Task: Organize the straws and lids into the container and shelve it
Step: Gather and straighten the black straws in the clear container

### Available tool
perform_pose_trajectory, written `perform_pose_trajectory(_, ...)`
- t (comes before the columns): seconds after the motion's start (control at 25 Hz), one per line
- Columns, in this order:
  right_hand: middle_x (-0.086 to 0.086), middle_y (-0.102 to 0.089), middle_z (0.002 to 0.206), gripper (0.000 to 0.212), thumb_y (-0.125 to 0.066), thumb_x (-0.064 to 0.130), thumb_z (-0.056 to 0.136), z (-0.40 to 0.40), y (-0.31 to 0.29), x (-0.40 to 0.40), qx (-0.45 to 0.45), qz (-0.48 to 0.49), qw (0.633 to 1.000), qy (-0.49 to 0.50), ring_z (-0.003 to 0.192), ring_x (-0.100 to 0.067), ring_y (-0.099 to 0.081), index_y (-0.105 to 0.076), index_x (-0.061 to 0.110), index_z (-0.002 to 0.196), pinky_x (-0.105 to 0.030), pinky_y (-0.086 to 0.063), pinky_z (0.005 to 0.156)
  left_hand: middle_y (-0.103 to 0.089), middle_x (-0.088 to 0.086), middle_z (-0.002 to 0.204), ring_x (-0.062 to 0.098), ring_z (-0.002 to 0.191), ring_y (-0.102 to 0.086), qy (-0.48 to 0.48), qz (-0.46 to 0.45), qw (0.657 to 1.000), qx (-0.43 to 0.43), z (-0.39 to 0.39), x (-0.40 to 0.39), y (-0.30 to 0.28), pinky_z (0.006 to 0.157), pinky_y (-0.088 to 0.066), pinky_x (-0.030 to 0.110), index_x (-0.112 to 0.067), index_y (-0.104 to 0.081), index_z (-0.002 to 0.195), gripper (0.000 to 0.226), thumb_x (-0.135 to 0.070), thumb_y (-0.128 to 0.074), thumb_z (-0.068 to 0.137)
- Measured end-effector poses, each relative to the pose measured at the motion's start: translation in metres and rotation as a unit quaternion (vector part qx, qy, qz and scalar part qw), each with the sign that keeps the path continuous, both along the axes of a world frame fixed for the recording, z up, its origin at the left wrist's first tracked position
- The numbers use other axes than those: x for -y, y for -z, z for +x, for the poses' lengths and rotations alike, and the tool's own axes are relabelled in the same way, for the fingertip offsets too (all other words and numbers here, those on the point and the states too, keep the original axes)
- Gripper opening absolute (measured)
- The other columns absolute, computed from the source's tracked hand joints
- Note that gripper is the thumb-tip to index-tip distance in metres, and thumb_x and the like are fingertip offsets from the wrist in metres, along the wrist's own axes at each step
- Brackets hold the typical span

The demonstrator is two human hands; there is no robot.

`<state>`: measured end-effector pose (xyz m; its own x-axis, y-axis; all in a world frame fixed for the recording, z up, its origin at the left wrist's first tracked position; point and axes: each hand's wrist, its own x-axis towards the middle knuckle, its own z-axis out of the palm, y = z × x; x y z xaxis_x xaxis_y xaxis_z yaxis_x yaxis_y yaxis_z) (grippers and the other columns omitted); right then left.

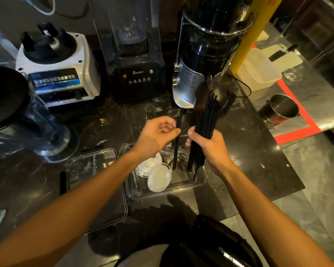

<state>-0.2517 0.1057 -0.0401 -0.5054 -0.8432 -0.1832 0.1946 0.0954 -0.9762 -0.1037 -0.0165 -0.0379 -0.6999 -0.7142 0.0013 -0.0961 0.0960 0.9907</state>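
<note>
Both bare forearms reached forward over the countertop's near edge. The left hand (pixel 158 134) pinched thumb against fingertips around something thin, while the right hand (pixel 208 146), just beside it, was clenched in a fist, knuckles outward.

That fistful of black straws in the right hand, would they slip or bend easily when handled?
Probably stiff enough: the black straws stand straight above the right hand. Likely slippery: their lower ends hang unevenly over the clear container. Likely light: the left hand pinches a single straw with its fingertips.
</note>
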Motion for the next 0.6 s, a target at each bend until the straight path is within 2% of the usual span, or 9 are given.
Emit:
perform_pose_trajectory(0.12,-0.009,-0.066,0.075,0.007,-0.067,0.0,0.098,0.004,0.005,0.0,-0.037,-0.01,0.999,-0.012,0.073,-0.021,-0.066,-0.072,0.006,0.096,-0.034,-0.058,0.077,-0.069,-0.018,0.069,-0.006,0.066,-0.063,0.008,-0.021,1.0,-0.02,-0.002,-0.002,-0.005,0.066,-0.052,0.013,-0.023,-0.067,0.085,0.026,0.002,-0.072,0.091)
perform_pose_trajectory(0.24,-0.02,-0.072,0.088,0.004,-0.072,0.009,0.097,0.007,0.018,-0.008,-0.072,0.013,0.997,-0.01,0.086,-0.03,-0.07,-0.075,0.007,0.096,-0.04,-0.057,0.086,-0.07,-0.011,0.078,0.0,0.072,-0.067,0.031,-0.014,0.999,-0.006,0.003,-0.014,0.004,0.07,-0.055,0.017,-0.013,-0.068,0.092,0.018,0.005,-0.07,0.091)
perform_pose_trajectory(0.32,-0.008,-0.075,0.089,0.002,-0.074,0.009,0.096,0.011,0.031,-0.016,-0.083,0.028,0.996,-0.008,0.085,-0.021,-0.071,-0.076,0.01,0.095,-0.031,-0.058,0.08,-0.072,0.003,0.086,0.005,0.079,-0.07,0.038,-0.003,0.999,-0.007,0.01,-0.025,0.015,0.076,-0.058,0.022,0.001,-0.067,0.098,0.008,0.006,-0.069,0.092)
perform_pose_trajectory(0.4,0.008,-0.075,0.083,0.01,-0.073,0.008,0.096,0.018,0.043,-0.024,-0.093,0.044,0.995,-0.015,0.08,-0.007,-0.07,-0.075,0.017,0.094,-0.02,-0.056,0.072,-0.074,0.01,0.09,0.011,0.084,-0.073,0.04,0.016,0.999,0.002,0.017,-0.034,0.024,0.081,-0.059,0.026,0.004,-0.066,0.102,0.009,0.003,-0.069,0.093)
perform_pose_trajectory(0.48,0.013,-0.077,0.088,0.019,-0.072,0.006,0.096,0.022,0.053,-0.03,-0.088,0.057,0.994,-0.016,0.085,-0.001,-0.072,-0.075,0.025,0.097,-0.018,-0.056,0.074,-0.075,0.015,0.092,0.021,0.088,-0.075,0.039,0.039,0.998,0.024,0.02,-0.04,0.032,0.083,-0.059,0.032,0.001,-0.067,0.104,0.01,-0.001,-0.069,0.094)
perform_pose_trajectory(0.6,0.013,-0.08,0.098,0.033,-0.069,0.0,0.096,0.025,0.061,-0.034,-0.085,0.063,0.994,-0.026,0.096,-0.007,-0.075,-0.076,0.032,0.102,-0.02,-0.057,0.079,-0.075,0.016,0.095,0.027,0.092,-0.075,0.033,0.065,0.996,0.043,0.021,-0.045,0.04,0.087,-0.06,0.036,-0.001,-0.068,0.106,0.012,-0.002,-0.069,0.094)
